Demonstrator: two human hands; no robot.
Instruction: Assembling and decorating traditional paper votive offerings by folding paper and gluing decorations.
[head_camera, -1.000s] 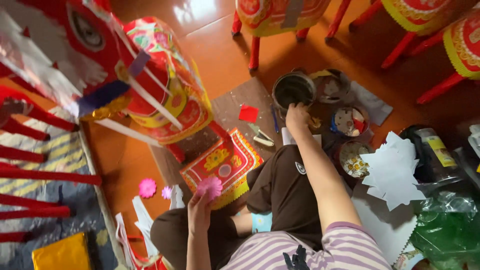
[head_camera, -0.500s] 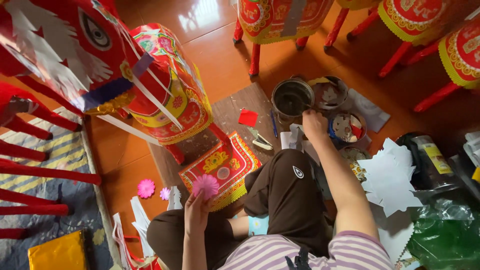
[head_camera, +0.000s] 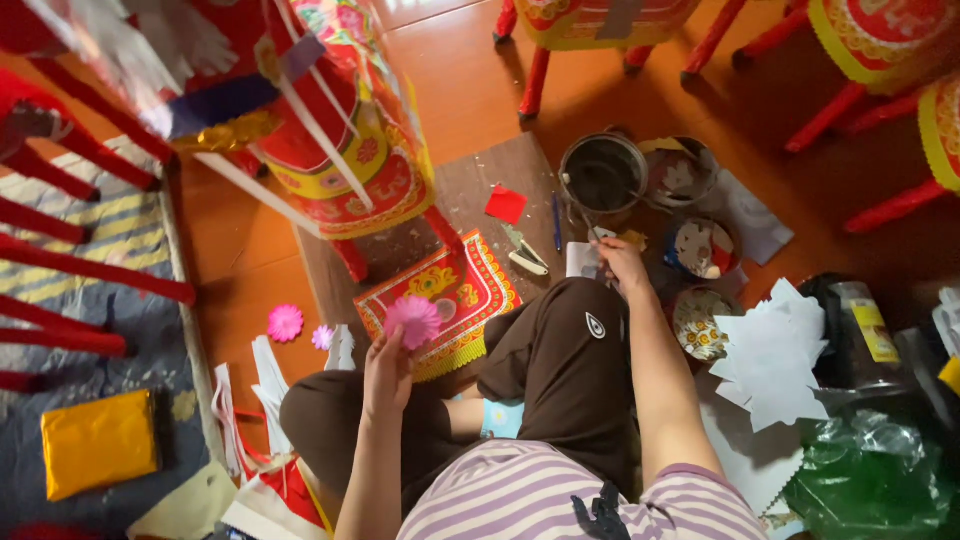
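Pinching a pink paper flower (head_camera: 414, 318) at its underside, left hand (head_camera: 388, 372) fingers closed on it above the red-and-gold panel (head_camera: 450, 295) | flower judged light, flimsy, easily crushed; best held at base, not petals | right hand (head_camera: 622, 266) beside grey pot (head_camera: 602, 178), fingers curled, grip cannot be told.

Glossy orange-brown wooden floor (head_camera: 470, 90), red stool legs (head_camera: 535, 80), striped mat (head_camera: 90, 230)
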